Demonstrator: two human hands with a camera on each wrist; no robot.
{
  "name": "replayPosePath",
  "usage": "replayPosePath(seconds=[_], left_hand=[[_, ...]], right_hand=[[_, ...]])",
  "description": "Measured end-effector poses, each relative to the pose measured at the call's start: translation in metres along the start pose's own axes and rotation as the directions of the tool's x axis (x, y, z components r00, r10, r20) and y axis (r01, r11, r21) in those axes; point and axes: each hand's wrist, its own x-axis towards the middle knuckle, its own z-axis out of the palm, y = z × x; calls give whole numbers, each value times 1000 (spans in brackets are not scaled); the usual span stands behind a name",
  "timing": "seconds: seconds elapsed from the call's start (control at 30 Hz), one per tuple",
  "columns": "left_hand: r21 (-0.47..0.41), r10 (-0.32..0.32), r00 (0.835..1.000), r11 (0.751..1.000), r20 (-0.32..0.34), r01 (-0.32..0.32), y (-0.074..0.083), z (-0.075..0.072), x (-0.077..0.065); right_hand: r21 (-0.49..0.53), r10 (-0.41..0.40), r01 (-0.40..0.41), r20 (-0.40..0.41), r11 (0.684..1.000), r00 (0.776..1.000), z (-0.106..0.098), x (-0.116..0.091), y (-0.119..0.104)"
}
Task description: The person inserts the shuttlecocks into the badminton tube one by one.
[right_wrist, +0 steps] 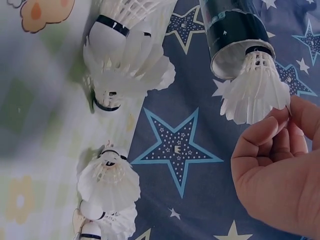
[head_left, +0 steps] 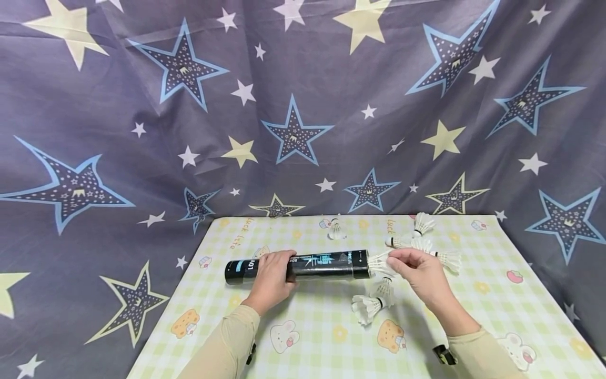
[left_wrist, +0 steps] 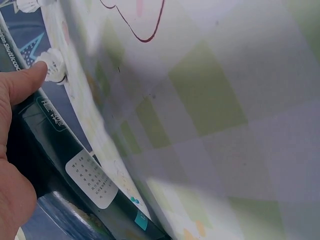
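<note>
My left hand grips a long black shuttlecock tube near its left end, holding it sideways over the table. In the left wrist view the thumb lies along the printed side of the tube. The tube's open end faces right. My right hand pinches a white shuttlecock by the feather edge. The right wrist view has this shuttlecock with its cork end in the tube's mouth and its feathers outside, between thumb and fingers.
Two shuttlecocks lie together below the tube's mouth. Several more are grouped at the back right, behind my right hand. A single shuttlecock stands near the back edge. A checked cloth covers the table; a starry curtain hangs behind.
</note>
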Motion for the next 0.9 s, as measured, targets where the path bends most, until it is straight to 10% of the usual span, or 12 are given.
replayPosePath(seconds=[0.9], left_hand=[[12, 10, 1000, 1000, -16, -10, 3, 0, -1]], right_hand=[[44, 3, -8, 106, 999, 994, 35, 1, 5]])
